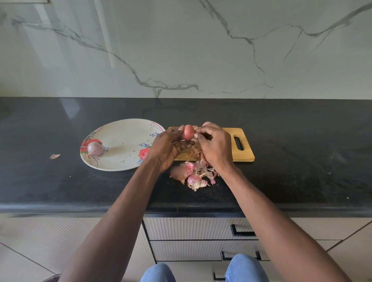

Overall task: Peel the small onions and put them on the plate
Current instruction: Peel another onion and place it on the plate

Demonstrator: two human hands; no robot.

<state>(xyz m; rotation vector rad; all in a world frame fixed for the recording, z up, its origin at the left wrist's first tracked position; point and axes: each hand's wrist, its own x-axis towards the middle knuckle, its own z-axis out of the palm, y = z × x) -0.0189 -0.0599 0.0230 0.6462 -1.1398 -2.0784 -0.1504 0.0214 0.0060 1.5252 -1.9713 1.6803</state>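
Note:
My left hand (168,148) holds a small pink onion (188,132) above the left end of a wooden cutting board (243,154). My right hand (215,143) pinches a strip of skin at the onion's right side. One peeled purple onion (95,148) lies on the left part of a white flowered plate (122,158). Part of another onion (205,124) shows behind my right hand.
A pile of pink and brown onion skins (193,174) lies on the black countertop (309,156) in front of the board. One loose skin scrap (54,156) lies left of the plate. A marble wall stands behind. Drawers sit below the counter edge.

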